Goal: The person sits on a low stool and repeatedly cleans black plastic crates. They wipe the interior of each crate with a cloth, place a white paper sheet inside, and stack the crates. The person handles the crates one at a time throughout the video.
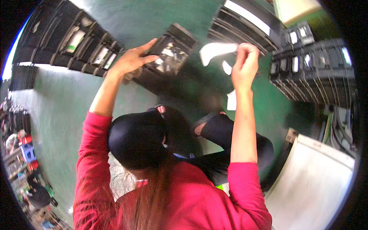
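Note:
My left hand (135, 58) reaches forward with its thumb and index finger spread apart at the left edge of a black bin (179, 31). Its lower fingers are blurred, and whether they touch the bin is unclear. Inside the bin lie small whitish and dark parts (167, 57), too blurred to name. To the right of the bin, my right hand (246, 66) is raised and pinches the end of a white paper strip (217, 50), which curves away to the left. Smaller white pieces of paper (231, 100) show below the strip.
Stacked black bins with white labels (76, 41) stand at the left; more black bins (312, 67) rise at the right. A whitish panel (314, 180) stands at the lower right. Assorted items (28, 151) line the far left. My bent knees (136, 138) are close below.

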Tool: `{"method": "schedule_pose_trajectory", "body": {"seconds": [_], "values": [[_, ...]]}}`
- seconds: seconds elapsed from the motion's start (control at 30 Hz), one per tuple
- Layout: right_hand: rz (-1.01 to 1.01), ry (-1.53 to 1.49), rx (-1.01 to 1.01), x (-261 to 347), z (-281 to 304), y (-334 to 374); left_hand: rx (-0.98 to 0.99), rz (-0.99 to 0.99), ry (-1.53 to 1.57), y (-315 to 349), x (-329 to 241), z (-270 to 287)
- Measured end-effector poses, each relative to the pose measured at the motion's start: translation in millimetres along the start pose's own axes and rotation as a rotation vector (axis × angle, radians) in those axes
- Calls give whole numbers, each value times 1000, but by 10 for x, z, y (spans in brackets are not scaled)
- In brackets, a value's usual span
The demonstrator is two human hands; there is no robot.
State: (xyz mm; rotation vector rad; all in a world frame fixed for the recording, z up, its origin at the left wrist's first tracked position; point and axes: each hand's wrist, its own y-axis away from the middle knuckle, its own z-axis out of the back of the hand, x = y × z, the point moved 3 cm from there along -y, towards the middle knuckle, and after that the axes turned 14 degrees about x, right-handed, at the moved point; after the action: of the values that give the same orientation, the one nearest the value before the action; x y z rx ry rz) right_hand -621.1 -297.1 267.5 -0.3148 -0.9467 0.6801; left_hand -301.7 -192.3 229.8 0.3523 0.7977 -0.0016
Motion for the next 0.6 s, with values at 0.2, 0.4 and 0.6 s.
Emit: {"method": "schedule_pose_trajectory", "body": {"seconds": [0.2, 0.4, 0.6], "values": [[-766, -385, -257, -1964, 627, 1058, 49, 1, 208, -30, -260, -160], [-1274, -479, -114, -3164, 195, 2822, 139, 136, 201, -83, -322, -157], [-1448, 518, 372, -3334, -357, 3215, 283, 195, 442, -212, -529, -378]]}}
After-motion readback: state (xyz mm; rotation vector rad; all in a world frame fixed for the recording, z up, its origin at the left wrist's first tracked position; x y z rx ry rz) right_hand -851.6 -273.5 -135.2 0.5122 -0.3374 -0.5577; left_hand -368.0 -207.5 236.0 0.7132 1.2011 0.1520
